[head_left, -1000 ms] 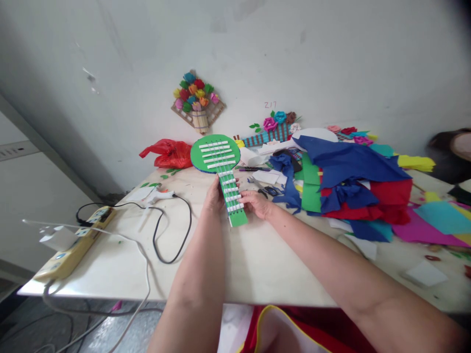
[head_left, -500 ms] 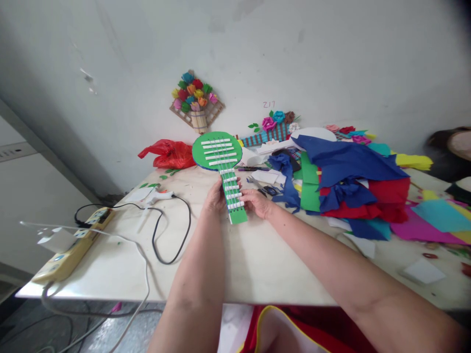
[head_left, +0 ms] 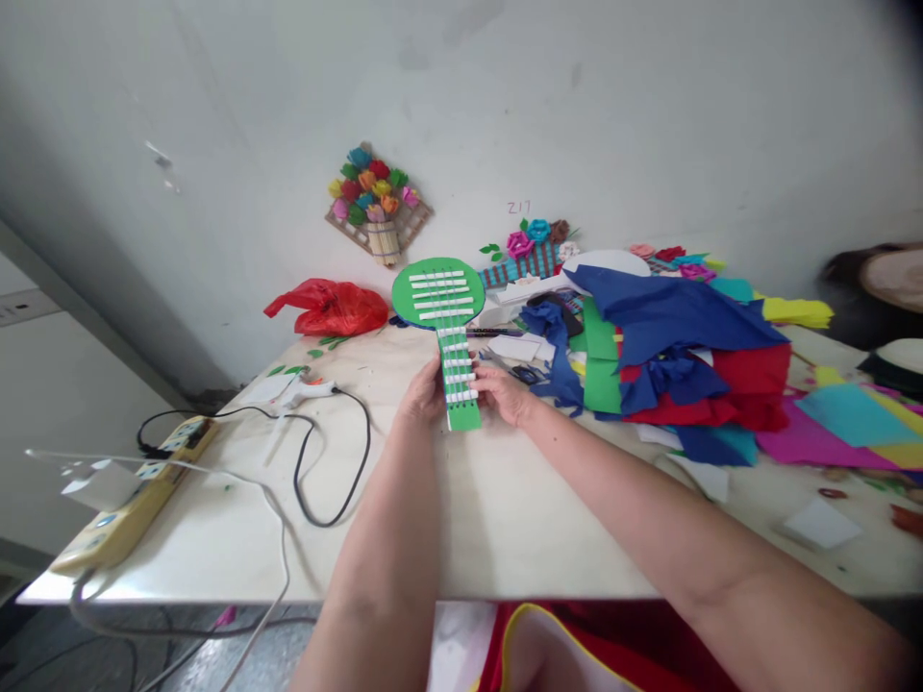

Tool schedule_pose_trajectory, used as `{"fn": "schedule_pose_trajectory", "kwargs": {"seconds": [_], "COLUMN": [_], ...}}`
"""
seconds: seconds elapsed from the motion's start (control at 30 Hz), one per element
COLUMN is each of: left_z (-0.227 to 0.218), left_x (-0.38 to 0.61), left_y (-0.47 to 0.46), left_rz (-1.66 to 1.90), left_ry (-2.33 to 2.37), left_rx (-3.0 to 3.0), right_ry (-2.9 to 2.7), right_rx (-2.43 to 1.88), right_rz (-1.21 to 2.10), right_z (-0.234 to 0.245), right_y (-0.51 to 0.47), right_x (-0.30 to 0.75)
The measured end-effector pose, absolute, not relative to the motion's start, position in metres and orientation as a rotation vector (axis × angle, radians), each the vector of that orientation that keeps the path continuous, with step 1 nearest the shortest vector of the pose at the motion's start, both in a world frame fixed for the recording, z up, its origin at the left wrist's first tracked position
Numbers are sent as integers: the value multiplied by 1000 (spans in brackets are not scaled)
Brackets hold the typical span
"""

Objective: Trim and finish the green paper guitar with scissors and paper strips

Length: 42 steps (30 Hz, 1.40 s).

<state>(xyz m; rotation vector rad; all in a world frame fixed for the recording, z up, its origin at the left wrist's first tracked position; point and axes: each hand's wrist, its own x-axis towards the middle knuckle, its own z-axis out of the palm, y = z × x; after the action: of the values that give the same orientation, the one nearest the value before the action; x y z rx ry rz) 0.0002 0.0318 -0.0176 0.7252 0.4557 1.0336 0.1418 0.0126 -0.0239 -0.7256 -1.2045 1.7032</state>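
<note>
Between my hands is a green paper guitar (head_left: pixel 425 296) with an oval body and a straight neck, crossed by white strips with thin strings running lengthwise. It is held up over the table, body away from me and neck end toward me. My left hand (head_left: pixel 423 389) grips the left edge of the neck, its fingers partly hidden behind it. On the right edge my right hand (head_left: pixel 503 392) closes on the neck, fingertips at the lower white strips.
A glue gun (head_left: pixel 307 389) with a black cord lies left, near a yellow power strip (head_left: pixel 137 500). A red plastic bag (head_left: pixel 338 308) sits at the back. Blue cloth or paper (head_left: pixel 685 308) heaps at right, scissors (head_left: pixel 530 373) beside it. A flower decoration (head_left: pixel 382 202) leans on the wall.
The guitar's body has swung slightly to the right, so it stands more upright in view. Both hands keep their hold on the neck. The view has shifted a little.
</note>
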Motion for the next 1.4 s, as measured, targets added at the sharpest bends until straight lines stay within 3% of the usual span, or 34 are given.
{"fn": "schedule_pose_trajectory", "kwargs": {"seconds": [1.4], "left_z": [-30], "left_x": [21], "left_y": [13], "left_rz": [1200], "left_ry": [586], "left_rx": [791], "right_ry": [-1213], "right_rx": [-775], "right_rz": [1615], "right_z": [-31], "right_y": [26], "right_x": [153]}}
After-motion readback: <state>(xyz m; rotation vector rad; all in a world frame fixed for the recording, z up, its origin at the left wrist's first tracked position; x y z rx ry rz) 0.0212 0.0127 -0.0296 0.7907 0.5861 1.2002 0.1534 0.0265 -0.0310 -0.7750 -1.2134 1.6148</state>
